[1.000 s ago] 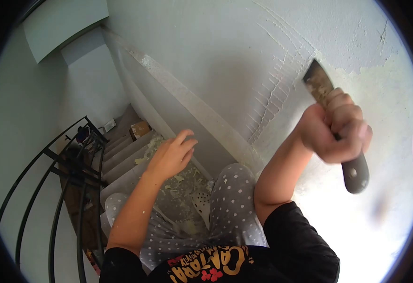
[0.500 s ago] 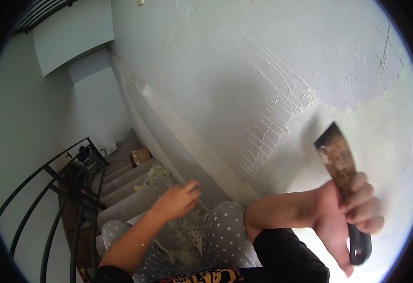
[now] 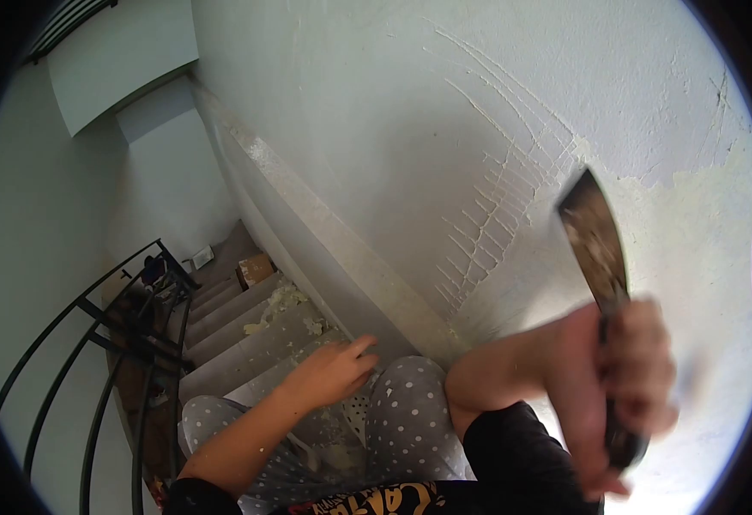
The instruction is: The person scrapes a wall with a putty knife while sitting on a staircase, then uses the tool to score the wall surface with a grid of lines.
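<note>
My right hand [image 3: 629,373] is wrapped round the black handle of a scraper [image 3: 594,236], whose wide, stained blade points up beside the wall [image 3: 359,163]. Left of the blade, the wall has crossing scored lines and a ragged edge where its surface layer has come off. The scraper's blade tip is near that edge; whether it touches is unclear. My left hand [image 3: 337,369] hovers over my knee with its fingers loosely bent and apart, holding nothing.
Stairs [image 3: 230,352] descend at the left, with pale peeled scraps [image 3: 281,305] on the steps. A cardboard box [image 3: 256,269] stands lower down. A dark metal railing [image 3: 93,421] curves along the left side. A sloping ledge [image 3: 341,240] follows the wall.
My right hand and the scraper have moved left and upward, closer to the scored lines. My left hand has shifted slightly right. The view has tilted a little.
</note>
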{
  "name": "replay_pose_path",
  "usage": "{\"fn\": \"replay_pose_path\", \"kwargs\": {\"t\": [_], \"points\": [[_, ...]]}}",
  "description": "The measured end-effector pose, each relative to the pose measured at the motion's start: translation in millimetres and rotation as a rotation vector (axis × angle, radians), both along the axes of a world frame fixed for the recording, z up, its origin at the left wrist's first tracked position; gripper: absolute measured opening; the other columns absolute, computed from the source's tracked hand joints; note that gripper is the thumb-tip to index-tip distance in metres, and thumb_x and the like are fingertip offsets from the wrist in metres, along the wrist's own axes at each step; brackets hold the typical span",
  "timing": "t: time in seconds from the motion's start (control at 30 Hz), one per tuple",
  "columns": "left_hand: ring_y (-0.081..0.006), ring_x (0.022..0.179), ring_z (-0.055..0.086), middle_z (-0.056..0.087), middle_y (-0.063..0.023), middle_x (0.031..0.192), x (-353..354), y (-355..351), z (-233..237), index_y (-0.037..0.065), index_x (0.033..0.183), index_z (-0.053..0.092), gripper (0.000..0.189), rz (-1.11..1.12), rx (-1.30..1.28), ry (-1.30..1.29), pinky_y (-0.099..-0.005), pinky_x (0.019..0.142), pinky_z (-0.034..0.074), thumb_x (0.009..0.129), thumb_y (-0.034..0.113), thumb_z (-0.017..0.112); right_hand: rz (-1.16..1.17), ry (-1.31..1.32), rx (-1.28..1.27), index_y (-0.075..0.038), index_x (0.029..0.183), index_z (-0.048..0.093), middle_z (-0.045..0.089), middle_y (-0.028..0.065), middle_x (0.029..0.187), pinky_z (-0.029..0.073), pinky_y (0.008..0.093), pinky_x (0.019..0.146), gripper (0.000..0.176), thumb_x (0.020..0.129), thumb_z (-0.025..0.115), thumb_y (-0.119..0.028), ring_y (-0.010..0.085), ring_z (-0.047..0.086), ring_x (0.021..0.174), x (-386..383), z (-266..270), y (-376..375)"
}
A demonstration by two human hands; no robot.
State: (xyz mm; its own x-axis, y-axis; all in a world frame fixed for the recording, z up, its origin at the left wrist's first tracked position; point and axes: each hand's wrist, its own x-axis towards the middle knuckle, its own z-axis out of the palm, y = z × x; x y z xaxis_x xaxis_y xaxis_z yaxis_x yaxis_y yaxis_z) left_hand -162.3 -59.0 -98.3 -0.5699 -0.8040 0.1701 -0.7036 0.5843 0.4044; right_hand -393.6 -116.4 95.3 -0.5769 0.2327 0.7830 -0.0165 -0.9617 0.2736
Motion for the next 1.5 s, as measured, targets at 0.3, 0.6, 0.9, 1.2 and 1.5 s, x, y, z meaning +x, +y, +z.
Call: {"fn": "replay_pose_path", "kwargs": {"t": [0.3, 0.6, 0.9, 1.2, 1.5], "points": [[-0.0340, 0.083, 0.066, 0.056, -0.0146, 0.120, 10.5, 10.2, 16.7, 0.004, 0.096, 0.063, 0.012, 0.050, 0.005, -0.025, -0.0455, 0.076, 0.053, 0.087, 0.011, 0.065, 0.271, -0.041, -0.240, -0.019, 0.057, 0.021, 0.022, -0.0051, 0.048, 0.016, 0.0298, 0.047, 0.052, 0.091, 0.046, -0.050, 0.0102, 0.020, 0.042, 35.5, 11.3, 9.8], [-0.0337, 0.081, 0.066, 0.056, -0.0140, 0.120, 14.4, 16.3, 28.9, 0.004, 0.098, 0.061, 0.013, 0.064, 0.012, -0.037, -0.0454, 0.075, 0.053, 0.087, 0.011, 0.064, -0.172, -0.131, 0.119, -0.019, 0.057, 0.019, 0.019, -0.0020, 0.048, 0.017, 0.0302, 0.047, 0.039, 0.089, 0.042, -0.027, 0.0107, 0.017, 0.042, 44.8, 5.7, 11.3], [-0.0335, 0.080, 0.065, 0.056, -0.0098, 0.121, 14.9, 17.8, 23.8, 0.007, 0.103, 0.062, 0.017, 0.069, -0.003, -0.038, -0.0447, 0.073, 0.053, 0.089, 0.015, 0.066, -0.108, -0.274, 0.225, -0.017, 0.057, 0.017, 0.021, -0.0013, 0.049, 0.018, 0.0309, 0.047, 0.039, 0.085, 0.042, -0.026, 0.0113, 0.018, 0.043, 31.5, 5.5, 5.6], [-0.0338, 0.081, 0.065, 0.056, -0.0103, 0.122, 12.4, 21.0, 24.7, 0.006, 0.105, 0.062, 0.019, 0.067, 0.020, -0.063, -0.0442, 0.074, 0.054, 0.089, 0.015, 0.066, 0.101, -0.018, 0.124, -0.019, 0.056, 0.023, 0.025, -0.0053, 0.050, 0.020, 0.0306, 0.050, 0.043, 0.090, 0.050, -0.026, 0.0109, 0.022, 0.044, -26.3, -1.0, -2.3], [-0.0338, 0.084, 0.066, 0.056, -0.0120, 0.121, 13.0, 17.8, 16.8, 0.006, 0.103, 0.061, 0.018, 0.024, 0.028, -0.036, -0.0453, 0.076, 0.054, 0.089, 0.016, 0.065, 0.082, 0.064, 0.170, -0.016, 0.058, 0.024, 0.025, -0.0015, 0.048, 0.020, 0.0305, 0.046, 0.037, 0.086, 0.046, -0.026, 0.0113, 0.020, 0.042, 29.5, 4.6, -11.1]]}}
